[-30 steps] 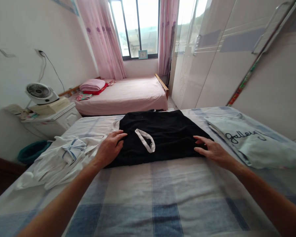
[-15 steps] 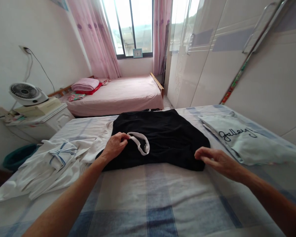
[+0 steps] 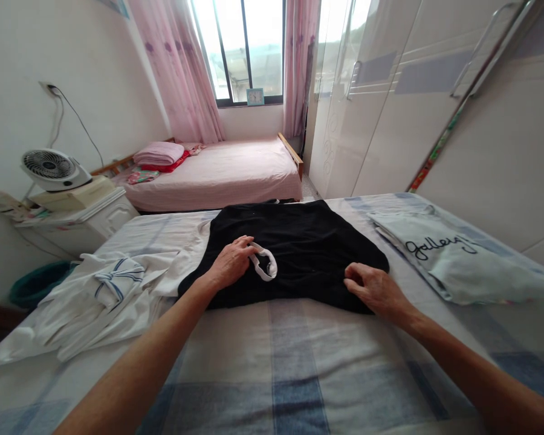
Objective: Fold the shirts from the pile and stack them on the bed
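Note:
A folded black garment point(image 3: 299, 241) with a white collar band point(image 3: 265, 266) lies on the blue-and-white checked bed sheet point(image 3: 272, 362). My left hand point(image 3: 231, 264) rests on the garment and pinches the left end of the white collar band. My right hand point(image 3: 374, 289) grips the garment's near right edge, fingers curled onto the fabric.
A folded pale top with black script point(image 3: 448, 260) lies to the right, crumpled white clothes with blue stripes point(image 3: 100, 290) to the left. A fan point(image 3: 52, 169) sits on a white bedside cabinet. A pink bed point(image 3: 222, 172) stands beyond, wardrobe doors point(image 3: 390, 96) at right.
My left hand moved right along the garment and took hold of the white collar band. My right hand shifted left from the garment's corner and closed on its near edge.

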`<state>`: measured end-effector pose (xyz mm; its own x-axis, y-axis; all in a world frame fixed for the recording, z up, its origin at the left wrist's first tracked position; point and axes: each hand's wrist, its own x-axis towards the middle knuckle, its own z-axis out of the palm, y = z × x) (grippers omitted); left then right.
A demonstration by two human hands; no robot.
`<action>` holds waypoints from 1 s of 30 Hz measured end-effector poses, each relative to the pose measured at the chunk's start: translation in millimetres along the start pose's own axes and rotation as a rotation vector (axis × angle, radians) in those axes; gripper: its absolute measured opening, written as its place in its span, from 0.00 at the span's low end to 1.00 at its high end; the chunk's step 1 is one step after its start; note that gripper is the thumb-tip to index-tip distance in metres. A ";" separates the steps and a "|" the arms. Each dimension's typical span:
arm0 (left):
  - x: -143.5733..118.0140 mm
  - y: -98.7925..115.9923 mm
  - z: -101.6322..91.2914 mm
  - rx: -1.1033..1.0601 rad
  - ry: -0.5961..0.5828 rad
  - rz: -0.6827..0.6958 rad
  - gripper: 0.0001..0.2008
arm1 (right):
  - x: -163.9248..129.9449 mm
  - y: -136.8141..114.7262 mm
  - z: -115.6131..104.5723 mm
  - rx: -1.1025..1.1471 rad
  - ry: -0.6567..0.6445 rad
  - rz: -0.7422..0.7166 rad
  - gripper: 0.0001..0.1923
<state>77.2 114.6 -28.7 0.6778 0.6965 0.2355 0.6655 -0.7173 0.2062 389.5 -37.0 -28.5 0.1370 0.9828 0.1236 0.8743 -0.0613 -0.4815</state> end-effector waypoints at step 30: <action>-58.2 -2.9 -36.6 0.253 0.122 -0.600 0.21 | 53.2 11.8 -6.3 0.596 0.017 0.072 0.19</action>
<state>24.4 75.5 -8.2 0.1364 0.9563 0.2585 0.9795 -0.1692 0.1091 410.1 13.5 -22.1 0.1978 0.9766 0.0843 0.4518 -0.0145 -0.8920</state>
